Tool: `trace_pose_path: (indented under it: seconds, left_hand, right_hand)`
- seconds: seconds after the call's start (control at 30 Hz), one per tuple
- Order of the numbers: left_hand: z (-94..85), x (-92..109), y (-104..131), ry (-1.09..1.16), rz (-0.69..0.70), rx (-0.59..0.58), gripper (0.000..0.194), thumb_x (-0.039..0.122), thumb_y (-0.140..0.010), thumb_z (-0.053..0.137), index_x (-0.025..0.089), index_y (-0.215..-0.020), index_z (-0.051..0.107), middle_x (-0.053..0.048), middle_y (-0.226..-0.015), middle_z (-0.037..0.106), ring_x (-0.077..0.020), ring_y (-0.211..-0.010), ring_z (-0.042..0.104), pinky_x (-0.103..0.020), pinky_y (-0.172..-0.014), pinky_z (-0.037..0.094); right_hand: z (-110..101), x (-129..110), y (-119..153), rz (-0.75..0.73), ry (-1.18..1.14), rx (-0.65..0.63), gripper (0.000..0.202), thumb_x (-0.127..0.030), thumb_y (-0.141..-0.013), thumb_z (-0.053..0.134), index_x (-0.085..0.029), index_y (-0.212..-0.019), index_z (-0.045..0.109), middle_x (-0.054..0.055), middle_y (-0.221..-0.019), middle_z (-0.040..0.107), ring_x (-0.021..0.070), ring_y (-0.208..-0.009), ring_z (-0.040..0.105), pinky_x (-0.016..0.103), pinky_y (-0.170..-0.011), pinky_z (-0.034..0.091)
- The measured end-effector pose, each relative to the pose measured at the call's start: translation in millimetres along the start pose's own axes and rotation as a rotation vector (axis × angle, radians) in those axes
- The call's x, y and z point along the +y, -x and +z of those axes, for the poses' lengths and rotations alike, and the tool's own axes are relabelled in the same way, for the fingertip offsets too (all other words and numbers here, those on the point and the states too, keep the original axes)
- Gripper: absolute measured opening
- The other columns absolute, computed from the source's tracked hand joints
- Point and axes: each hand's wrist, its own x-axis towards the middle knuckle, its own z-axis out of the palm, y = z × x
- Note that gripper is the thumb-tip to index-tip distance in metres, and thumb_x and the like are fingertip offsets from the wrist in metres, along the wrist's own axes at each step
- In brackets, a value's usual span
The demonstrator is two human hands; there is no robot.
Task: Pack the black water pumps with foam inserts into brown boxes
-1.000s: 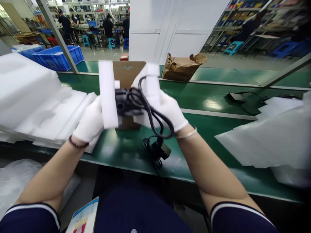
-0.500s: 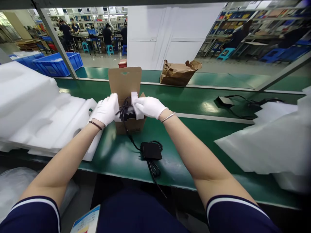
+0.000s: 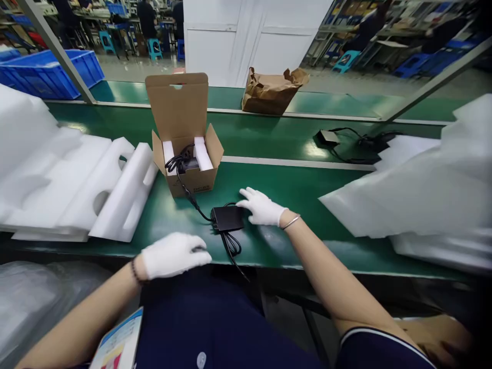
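Note:
An open cardboard box (image 3: 194, 180) stands on the green bench, its lid raised. White foam pieces (image 3: 202, 154) and a dark device with a coiled black cable (image 3: 176, 163) show inside. From it a cord runs over the front edge to a black power adapter (image 3: 227, 219) on the bench, with a bundled cable (image 3: 231, 245) below. My right hand (image 3: 263, 206), white-gloved with fingers apart, is at the adapter's right edge; whether it touches is unclear. My left hand (image 3: 175, 254), also gloved, hovers by the bench's front edge, loosely curved and holding nothing.
White foam sheets (image 3: 49, 179) cover the left of the bench, and thin white sheets (image 3: 407, 189) the right. Farther back are a crumpled brown paper bag (image 3: 271, 93), another adapter (image 3: 328, 137) with cables and a blue crate (image 3: 49, 74). People sit in the background.
Both hands have left the box. My right hand has come down to the adapter, my left hand toward the bench's front edge. The box's side flaps now stand spread, and the view has tilted down.

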Motion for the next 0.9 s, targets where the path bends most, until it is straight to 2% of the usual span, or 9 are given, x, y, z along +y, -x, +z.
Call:
trace_pose_path:
  seconds: [0.07,0.2,0.33,0.43,0.53,0.6,0.73,0.8,0.9]
  left_hand:
    - [45.4,-16.2,-21.9,0.548,-0.133,-0.143,0.06,0.052,-0.082,0.066,0.014,-0.129,0.059,-0.008,-0.089,0.07,-0.02,-0.079,0.064,-0.033,-0.076,0.05]
    - [94.0,-25.4,-59.9,1.294,-0.029,0.088,0.065,0.043,-0.078,0.077,0.015,-0.132,0.054,-0.008,-0.107,0.065,-0.013,-0.089,0.063,-0.027,-0.087,0.048]
    - [98.2,-9.1,-60.2,1.52,0.069,0.353,0.042,0.044,-0.08,0.076,0.019,-0.111,0.062,-0.005,-0.105,0.065,-0.0122,-0.09,0.062,-0.026,-0.088,0.048]
    - [87.0,4.5,-49.4,1.689,0.111,0.417,0.04,0.042,-0.08,0.075,0.023,-0.112,0.06,-0.004,-0.113,0.067,-0.0167,-0.101,0.064,-0.033,-0.096,0.049]
    - [73.3,14.0,-37.8,1.507,0.121,0.291,0.065,0.025,-0.07,0.081,0.023,-0.13,0.056,-0.007,-0.117,0.069,-0.0228,-0.108,0.065,-0.038,-0.097,0.051]
    - [67.8,16.5,-30.3,1.2,0.137,0.371,0.071,0.018,-0.067,0.081,0.02,-0.134,0.056,-0.008,-0.124,0.068,-0.0259,-0.115,0.063,-0.039,-0.102,0.049]
    - [64.1,11.6,-15.8,0.615,0.255,0.704,0.062,0.014,-0.076,0.073,0.025,-0.135,0.058,-0.004,-0.132,0.066,-0.0223,-0.122,0.061,-0.035,-0.109,0.046]
    - [58.4,7.0,-9.2,0.452,0.437,0.701,0.053,0.016,-0.082,0.07,0.025,-0.133,0.059,-0.005,-0.129,0.068,-0.0202,-0.116,0.065,-0.033,-0.105,0.05]
    - [33.4,1.9,-3.0,0.251,0.752,0.6,0.043,0.027,-0.09,0.066,0.024,-0.133,0.06,-0.008,-0.123,0.07,-0.0199,-0.11,0.068,-0.031,-0.098,0.053]
  right_hand:
    - [27.4,6.9,17.7,0.062,0.029,-0.025,0.047,-0.025,-0.074,0.072,-0.016,-0.12,0.07,0.017,-0.151,0.042,0.0435,-0.144,0.03,0.059,-0.115,0.031]
    - [44.9,-14.7,37.8,-0.045,0.067,0.171,0.028,-0.041,-0.079,0.074,-0.014,-0.083,0.072,0.016,-0.139,0.055,0.0415,-0.138,0.038,0.062,-0.118,0.021]
    - [37.7,-74.9,60.0,0.018,-0.054,0.227,0.042,-0.049,-0.092,0.057,-0.015,-0.068,0.06,0.007,-0.076,0.064,0.0186,-0.076,0.062,0.035,-0.08,0.049]
    - [26.4,-124.0,74.5,-0.058,-0.13,0.122,0.04,-0.046,-0.099,0.047,-0.016,-0.074,0.059,0.002,-0.067,0.062,0.0123,-0.058,0.054,0.026,-0.055,0.031]
    - [7.4,-152.2,84.7,-0.295,-0.071,0.039,0.021,-0.035,-0.094,0.054,-0.019,-0.081,0.06,-0.001,-0.065,0.064,0.0118,-0.051,0.052,0.029,-0.051,0.02]
    - [-7.2,-154.1,89.4,-0.332,-0.001,0.092,0.014,-0.023,-0.089,0.054,-0.02,-0.076,0.059,-0.001,-0.059,0.061,0.0127,-0.048,0.051,0.03,-0.05,0.019]
    - [-31.9,-132.8,88.8,-0.134,0.016,0.544,0.021,-0.018,-0.089,0.053,-0.018,-0.106,0.065,0.004,-0.079,0.068,0.0148,-0.064,0.063,0.026,-0.055,0.039]
    - [-40.5,-122.4,82.4,-0.042,0.05,0.744,0.045,-0.025,-0.088,0.059,-0.014,-0.131,0.055,0.014,-0.103,0.068,0.0201,-0.083,0.067,0.027,-0.062,0.049]
    - [-49.8,-113.6,69.1,-0.108,0.124,0.869,0.042,-0.031,-0.079,0.07,-0.021,-0.12,0.064,0.02,-0.132,0.056,0.0379,-0.122,0.056,0.049,-0.09,0.053]
